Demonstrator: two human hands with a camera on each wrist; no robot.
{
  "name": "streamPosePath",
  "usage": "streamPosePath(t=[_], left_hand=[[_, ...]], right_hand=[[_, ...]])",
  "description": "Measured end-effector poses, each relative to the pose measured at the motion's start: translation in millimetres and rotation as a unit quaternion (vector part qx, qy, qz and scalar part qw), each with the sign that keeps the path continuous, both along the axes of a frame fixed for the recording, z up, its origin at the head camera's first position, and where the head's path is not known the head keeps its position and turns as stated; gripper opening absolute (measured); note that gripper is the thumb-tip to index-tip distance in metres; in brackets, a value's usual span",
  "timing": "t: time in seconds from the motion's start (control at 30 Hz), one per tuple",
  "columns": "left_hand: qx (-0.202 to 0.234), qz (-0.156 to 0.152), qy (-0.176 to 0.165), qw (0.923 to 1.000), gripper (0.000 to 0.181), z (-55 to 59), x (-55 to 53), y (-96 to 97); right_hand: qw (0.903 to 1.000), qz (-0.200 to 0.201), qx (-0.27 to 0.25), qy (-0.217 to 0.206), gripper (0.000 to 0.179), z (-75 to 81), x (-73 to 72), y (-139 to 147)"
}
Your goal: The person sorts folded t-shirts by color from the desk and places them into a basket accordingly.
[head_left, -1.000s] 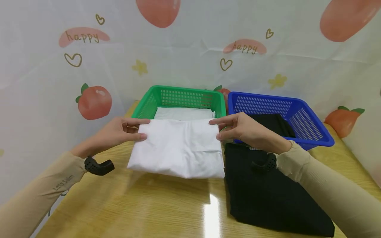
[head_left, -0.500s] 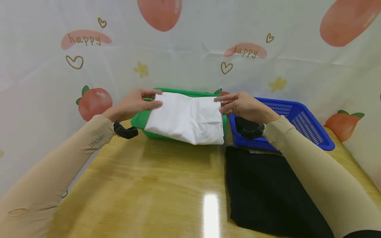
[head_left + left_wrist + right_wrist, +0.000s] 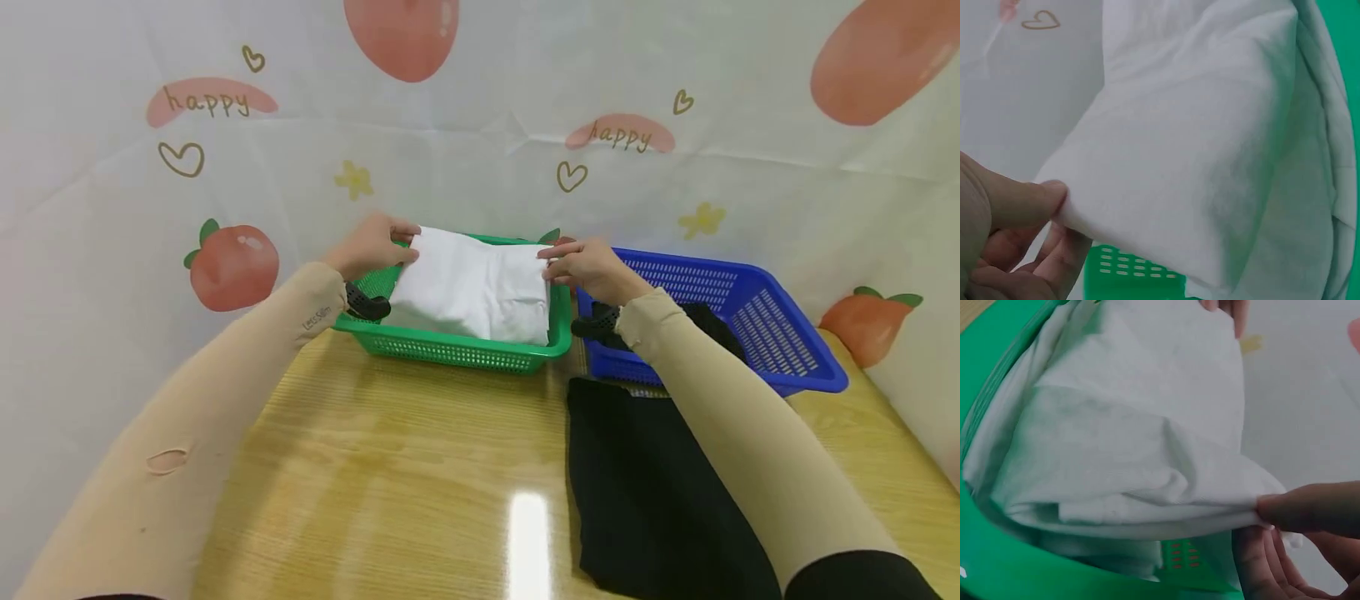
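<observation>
A folded white cloth (image 3: 472, 287) is held by its two far corners over the green basket (image 3: 450, 350), its near edge down inside the rim. My left hand (image 3: 375, 246) pinches the far left corner between thumb and fingers, which the left wrist view shows closely. The far right corner is pinched by my right hand (image 3: 592, 268); in the right wrist view the thumb (image 3: 1310, 509) lies on top of the folded layers. Beneath it, more white fabric (image 3: 1297, 206) lies in the basket, seen in the left wrist view.
To the right stands a blue basket (image 3: 787, 333) with folded black cloth (image 3: 712, 329) inside. A black cloth (image 3: 652, 492) lies flat on the wooden table (image 3: 390, 483) in front of it, partly under my right forearm. Behind the baskets hangs a white printed backdrop (image 3: 450, 167).
Both hands have carried the white cloth away from me, from over the table's middle to over the green basket, and lowered its near edge inside. The black cloth has stayed put.
</observation>
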State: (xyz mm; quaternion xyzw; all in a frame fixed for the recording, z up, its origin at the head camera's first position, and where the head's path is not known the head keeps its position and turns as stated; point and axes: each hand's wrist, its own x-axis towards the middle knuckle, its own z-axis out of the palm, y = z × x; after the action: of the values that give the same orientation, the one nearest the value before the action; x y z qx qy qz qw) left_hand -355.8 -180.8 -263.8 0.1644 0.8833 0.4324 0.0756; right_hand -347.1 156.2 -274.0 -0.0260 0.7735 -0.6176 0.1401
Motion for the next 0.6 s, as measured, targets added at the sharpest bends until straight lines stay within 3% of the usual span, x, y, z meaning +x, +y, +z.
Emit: streamPosePath(t=[0.03, 0.17, 0.23, 0.3, 0.43, 0.6], left_hand=[[-0.015, -0.008, -0.01, 0.9998, 0.044, -2.3, -0.3, 2.0], [-0.083, -0.039, -0.075, 0.9929, 0.056, -8.0, 1.4, 9.8], [-0.119, -0.053, -0.089, 0.9874, 0.064, -8.6, 4.7, 15.1], [-0.139, -0.058, -0.076, 0.9856, 0.074, -8.1, 11.0, 21.1], [-0.099, -0.052, -0.026, 0.9934, 0.073, -5.5, 32.8, 34.8], [-0.002, -0.061, 0.049, 0.997, 0.067, -8.9, 75.0, 56.6]], right_hand=[[1.0, -0.004, 0.007, -0.004, 0.04, -3.5, 0.1, -1.8], [0.999, 0.03, 0.033, -0.01, 0.043, -10.0, 1.7, -9.4], [0.9979, 0.052, 0.039, -0.002, 0.044, -8.7, 3.8, -11.3], [0.9964, 0.068, 0.047, 0.019, 0.043, -4.6, 8.6, -10.7], [0.993, 0.076, 0.065, 0.063, 0.036, 4.5, 24.0, -0.6], [0.9872, 0.074, 0.076, 0.119, 0.034, 10.0, 57.7, 23.1]])
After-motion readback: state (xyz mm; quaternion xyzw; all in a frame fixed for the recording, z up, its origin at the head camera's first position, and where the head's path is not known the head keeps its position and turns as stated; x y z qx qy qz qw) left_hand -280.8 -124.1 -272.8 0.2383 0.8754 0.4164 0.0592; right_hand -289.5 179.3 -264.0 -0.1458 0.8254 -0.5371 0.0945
